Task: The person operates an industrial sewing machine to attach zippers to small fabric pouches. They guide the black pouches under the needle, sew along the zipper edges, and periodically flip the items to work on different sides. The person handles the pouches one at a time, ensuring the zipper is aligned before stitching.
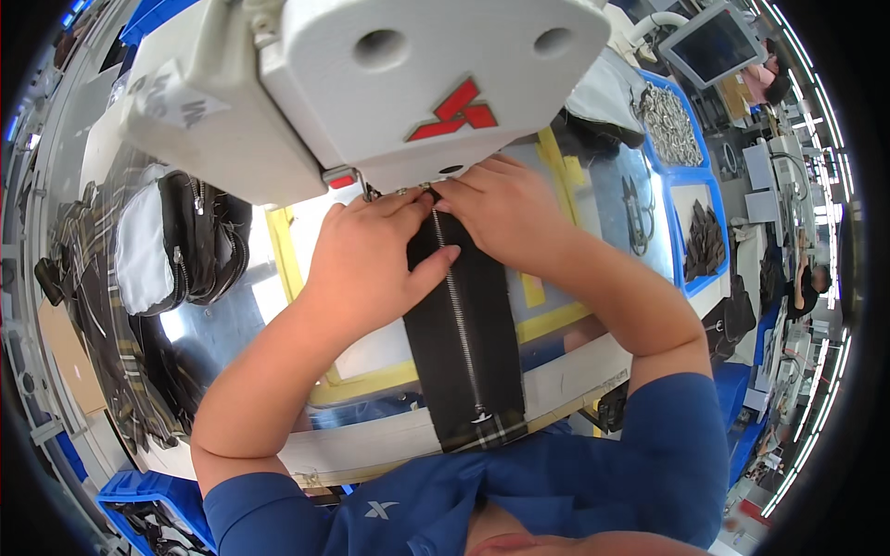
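Observation:
A long black fabric piece with a metal zipper (pixel 454 306) runs from under the white sewing machine head (pixel 445 83) toward my body. Its near end, with a plaid edge and a zipper pull (pixel 480 415), hangs over the table's front edge. My left hand (pixel 366 255) lies flat on the fabric's left side, thumb stretched out across the zipper. My right hand (pixel 505 208) grips the far end from the right, thumb and fingers close together beside the left fingertips. The needle area is mostly hidden behind the machine head and my fingers.
Stacked black zippered pieces with pale lining (pixel 153 246) lie left, beside plaid fabric (pixel 102 306). Scissors (pixel 637 215) rest on the right. Beyond them stand blue trays of metal parts (pixel 667 120) and dark pieces (pixel 705 243). Yellow tape (pixel 371 382) borders the work surface.

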`<state>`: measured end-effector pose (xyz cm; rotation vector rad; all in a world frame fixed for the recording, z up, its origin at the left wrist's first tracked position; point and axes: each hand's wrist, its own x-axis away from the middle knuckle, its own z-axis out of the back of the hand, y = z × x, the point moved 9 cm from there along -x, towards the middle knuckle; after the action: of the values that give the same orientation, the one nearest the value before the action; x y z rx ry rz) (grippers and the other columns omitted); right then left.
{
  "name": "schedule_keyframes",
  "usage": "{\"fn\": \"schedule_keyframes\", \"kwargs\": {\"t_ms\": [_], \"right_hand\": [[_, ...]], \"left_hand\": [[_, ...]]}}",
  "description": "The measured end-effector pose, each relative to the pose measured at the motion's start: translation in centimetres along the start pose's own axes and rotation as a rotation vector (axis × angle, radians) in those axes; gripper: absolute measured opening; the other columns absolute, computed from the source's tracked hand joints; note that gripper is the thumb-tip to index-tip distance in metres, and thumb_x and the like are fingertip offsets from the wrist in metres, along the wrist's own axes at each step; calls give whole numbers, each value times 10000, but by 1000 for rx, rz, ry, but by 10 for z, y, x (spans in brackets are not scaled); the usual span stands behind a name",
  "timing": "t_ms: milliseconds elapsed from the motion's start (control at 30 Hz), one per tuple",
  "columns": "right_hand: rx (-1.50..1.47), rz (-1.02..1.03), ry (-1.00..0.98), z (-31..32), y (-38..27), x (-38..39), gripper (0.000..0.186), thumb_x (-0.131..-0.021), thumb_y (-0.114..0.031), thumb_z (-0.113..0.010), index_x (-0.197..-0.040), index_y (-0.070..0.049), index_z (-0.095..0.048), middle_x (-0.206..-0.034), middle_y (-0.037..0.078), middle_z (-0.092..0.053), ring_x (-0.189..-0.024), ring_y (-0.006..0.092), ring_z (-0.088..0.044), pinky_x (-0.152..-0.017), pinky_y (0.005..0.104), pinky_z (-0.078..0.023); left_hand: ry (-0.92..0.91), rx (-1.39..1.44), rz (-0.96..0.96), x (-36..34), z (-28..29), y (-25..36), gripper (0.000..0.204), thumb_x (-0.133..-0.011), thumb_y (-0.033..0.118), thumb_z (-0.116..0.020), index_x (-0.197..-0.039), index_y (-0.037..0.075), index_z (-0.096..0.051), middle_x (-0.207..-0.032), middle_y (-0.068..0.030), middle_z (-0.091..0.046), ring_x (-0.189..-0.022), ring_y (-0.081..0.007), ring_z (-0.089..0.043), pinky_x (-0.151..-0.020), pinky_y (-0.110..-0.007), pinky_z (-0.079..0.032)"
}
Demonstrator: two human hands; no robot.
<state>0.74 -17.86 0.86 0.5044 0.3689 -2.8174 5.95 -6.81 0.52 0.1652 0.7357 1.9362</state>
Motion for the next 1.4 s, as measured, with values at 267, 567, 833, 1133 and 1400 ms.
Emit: {"fn": "schedule_keyframes", "kwargs": {"t_ms": [267,567,833,1133,1400], "right_hand": [[59,21,-33,-8,-6,-7,181,-915,-161,-672,-1048,-51,-725,-1027,73,-732,-988,276,-726,-916,429,-562],[69,32,-56,-7,-5,-5,202,-851,-146,-679,-1012,-35,-732,-1014,77,-731,-976,271,-728,-910,423,-571],[38,29,-76,-10,-15,-12,245,-835,-135,-678,-1032,0,-732,-1028,103,-730,-981,284,-723,-902,414,-575],[94,34,-124,-4,-23,1,411,-958,-234,-714,-1223,79,-694,-1168,191,-722,-1073,316,-718,-940,426,-558],[136,47,-161,-8,-25,5,466,-963,-268,-703,-1264,87,-679,-1241,223,-718,-1166,346,-711,-980,427,-555]], "left_hand": [[-2,-56,2,2,8,-6,532,-874,393,-812,-1189,-34,-781,-1250,-194,-777,-1010,-365,-736,-905,-439,-560],[-64,-34,35,0,1,-7,559,-872,403,-811,-1225,-29,-774,-1261,-184,-774,-1004,-365,-734,-932,-424,-545],[-77,-170,71,5,3,-3,604,-836,417,-842,-1266,0,-762,-1283,-136,-766,-1213,-297,-673,-978,-430,-524],[-71,-240,-24,15,-12,12,813,-850,372,-864,-1450,-95,-578,-1411,-242,-632,-1330,-376,-603,-1122,-459,-491],[-87,-304,-30,21,-21,13,914,-863,385,-859,-1504,-145,-481,-1474,-311,-566,-1381,-445,-568,-1189,-480,-459]]}}
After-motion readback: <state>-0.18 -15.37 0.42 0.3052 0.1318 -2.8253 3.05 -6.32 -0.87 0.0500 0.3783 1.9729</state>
